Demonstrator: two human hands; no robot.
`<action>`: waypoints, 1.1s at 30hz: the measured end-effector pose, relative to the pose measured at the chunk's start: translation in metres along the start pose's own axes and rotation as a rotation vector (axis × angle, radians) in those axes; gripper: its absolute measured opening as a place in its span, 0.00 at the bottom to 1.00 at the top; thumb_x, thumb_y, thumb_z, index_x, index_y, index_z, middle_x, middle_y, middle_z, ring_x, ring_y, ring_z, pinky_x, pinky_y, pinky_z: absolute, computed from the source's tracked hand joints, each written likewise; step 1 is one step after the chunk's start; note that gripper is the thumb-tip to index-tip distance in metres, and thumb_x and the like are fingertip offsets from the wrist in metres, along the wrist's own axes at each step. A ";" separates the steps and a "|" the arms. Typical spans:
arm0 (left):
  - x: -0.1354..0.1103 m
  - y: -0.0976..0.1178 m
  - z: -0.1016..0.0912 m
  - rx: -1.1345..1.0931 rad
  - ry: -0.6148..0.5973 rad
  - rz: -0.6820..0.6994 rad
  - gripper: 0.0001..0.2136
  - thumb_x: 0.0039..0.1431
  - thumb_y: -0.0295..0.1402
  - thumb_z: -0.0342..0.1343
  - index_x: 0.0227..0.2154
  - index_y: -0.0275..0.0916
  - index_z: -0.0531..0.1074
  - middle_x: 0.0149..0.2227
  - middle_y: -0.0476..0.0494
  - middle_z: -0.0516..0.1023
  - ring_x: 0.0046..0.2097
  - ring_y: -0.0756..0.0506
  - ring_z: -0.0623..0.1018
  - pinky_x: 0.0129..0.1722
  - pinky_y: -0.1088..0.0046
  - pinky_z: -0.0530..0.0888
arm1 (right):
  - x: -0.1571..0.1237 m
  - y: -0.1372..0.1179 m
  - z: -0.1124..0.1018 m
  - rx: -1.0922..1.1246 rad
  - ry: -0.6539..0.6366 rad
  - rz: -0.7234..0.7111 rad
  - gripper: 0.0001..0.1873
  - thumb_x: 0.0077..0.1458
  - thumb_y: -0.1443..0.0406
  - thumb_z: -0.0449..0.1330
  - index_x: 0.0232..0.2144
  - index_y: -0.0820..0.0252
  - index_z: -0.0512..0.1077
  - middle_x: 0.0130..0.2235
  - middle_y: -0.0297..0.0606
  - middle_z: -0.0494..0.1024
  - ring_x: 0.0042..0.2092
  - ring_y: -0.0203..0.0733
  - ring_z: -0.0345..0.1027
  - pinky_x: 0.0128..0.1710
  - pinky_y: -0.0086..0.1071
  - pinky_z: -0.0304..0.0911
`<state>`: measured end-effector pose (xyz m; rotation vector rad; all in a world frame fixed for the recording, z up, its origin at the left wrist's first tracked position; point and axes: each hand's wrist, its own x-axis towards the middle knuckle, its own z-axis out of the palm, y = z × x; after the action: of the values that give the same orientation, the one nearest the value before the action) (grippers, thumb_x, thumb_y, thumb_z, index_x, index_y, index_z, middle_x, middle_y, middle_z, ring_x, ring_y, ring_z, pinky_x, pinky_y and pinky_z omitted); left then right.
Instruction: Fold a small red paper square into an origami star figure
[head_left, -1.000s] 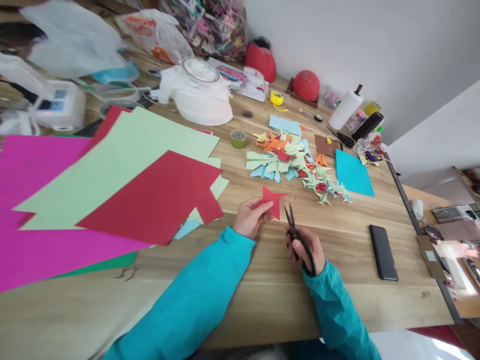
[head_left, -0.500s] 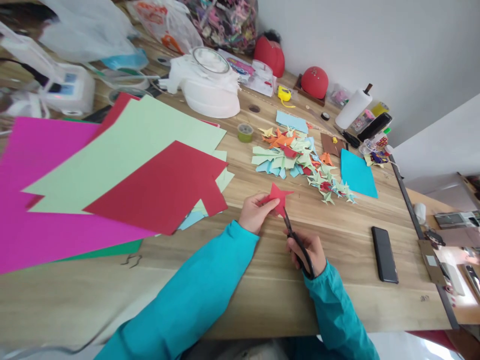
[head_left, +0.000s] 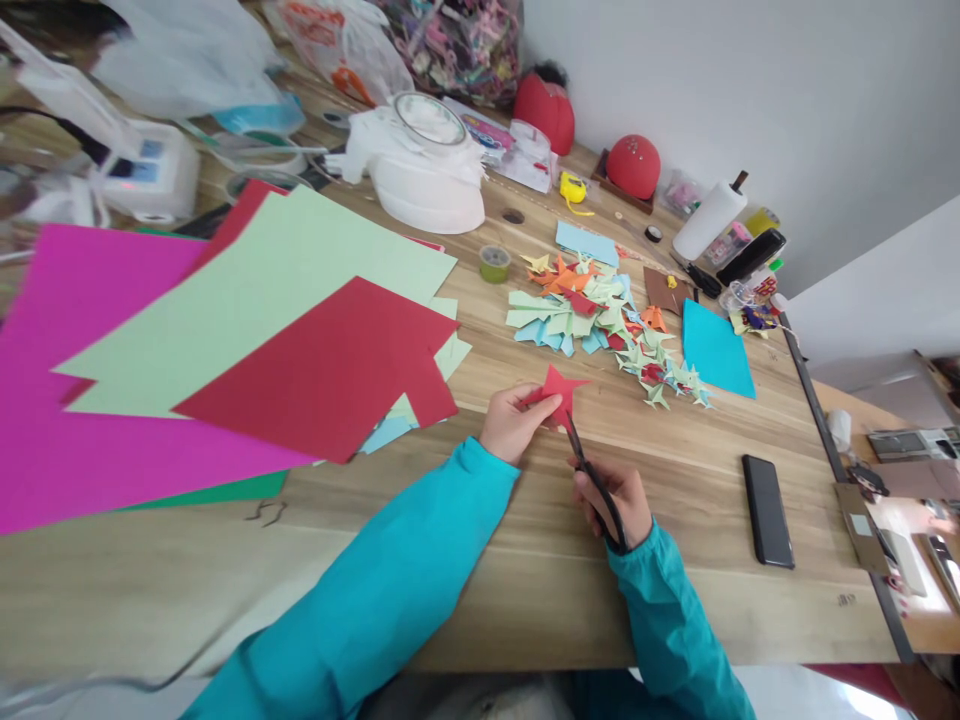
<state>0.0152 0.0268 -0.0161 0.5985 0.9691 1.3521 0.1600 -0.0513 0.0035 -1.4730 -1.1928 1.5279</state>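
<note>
From the head camera, the left hand (head_left: 514, 422) has its grip closed on a red paper star (head_left: 561, 390), thumb on top and fingers beneath, holding it just above the wooden surface (head_left: 675, 590) near the middle of the picture. The right hand (head_left: 616, 500), at 5 o'clock from the star, has its grip closed around the handles of black scissors (head_left: 592, 475). Their long axis runs from the handles at 5 o'clock to the tips at 11 o'clock, and the blades meet the star's lower edge. The star has no clear long axis. One arm points to 12 o'clock and another to 3 o'clock, while its 9 o'clock side is hidden under the fingers. The blades work very close to the left fingertips, so a slip or a hurried squeeze could nick a finger. A thin sheet held at one side only could also twist between the blades and lose an arm. A pile of folded paper shapes (head_left: 600, 320) lies at 1 o'clock from the star, a big red sheet (head_left: 322, 370) at 9 o'clock, and a phone (head_left: 767, 510) at 3 o'clock from the right hand.
</note>
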 end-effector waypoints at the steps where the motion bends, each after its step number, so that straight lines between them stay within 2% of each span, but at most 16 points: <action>1: 0.000 0.000 0.000 -0.002 0.006 0.003 0.14 0.32 0.38 0.67 0.21 0.33 0.74 0.22 0.48 0.74 0.22 0.49 0.74 0.20 0.75 0.73 | 0.000 0.000 0.000 0.003 0.000 -0.001 0.25 0.42 0.52 0.63 0.39 0.65 0.74 0.18 0.30 0.68 0.11 0.26 0.53 0.07 0.22 0.47; 18: 0.000 -0.002 0.000 0.026 -0.020 0.013 0.13 0.35 0.38 0.66 0.22 0.34 0.75 0.21 0.47 0.75 0.22 0.49 0.74 0.21 0.73 0.73 | 0.000 -0.008 0.001 -0.059 -0.002 0.003 0.26 0.41 0.51 0.63 0.37 0.64 0.72 0.19 0.30 0.68 0.13 0.26 0.52 0.08 0.22 0.48; 26: -0.001 0.000 0.001 0.017 -0.019 -0.009 0.14 0.34 0.38 0.66 0.22 0.33 0.74 0.20 0.48 0.76 0.21 0.49 0.74 0.22 0.73 0.74 | 0.001 -0.011 0.001 -0.126 -0.044 -0.058 0.25 0.43 0.50 0.61 0.35 0.65 0.70 0.20 0.30 0.67 0.15 0.25 0.52 0.10 0.21 0.45; 33: -0.001 -0.001 0.001 0.015 -0.035 -0.025 0.13 0.35 0.38 0.66 0.23 0.34 0.74 0.21 0.48 0.76 0.22 0.49 0.74 0.23 0.73 0.73 | 0.001 -0.011 0.001 -0.136 -0.044 -0.051 0.26 0.44 0.47 0.58 0.34 0.65 0.68 0.20 0.30 0.66 0.15 0.26 0.52 0.11 0.22 0.45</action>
<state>0.0169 0.0263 -0.0160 0.6180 0.9559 1.3091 0.1577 -0.0465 0.0132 -1.4910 -1.3741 1.4771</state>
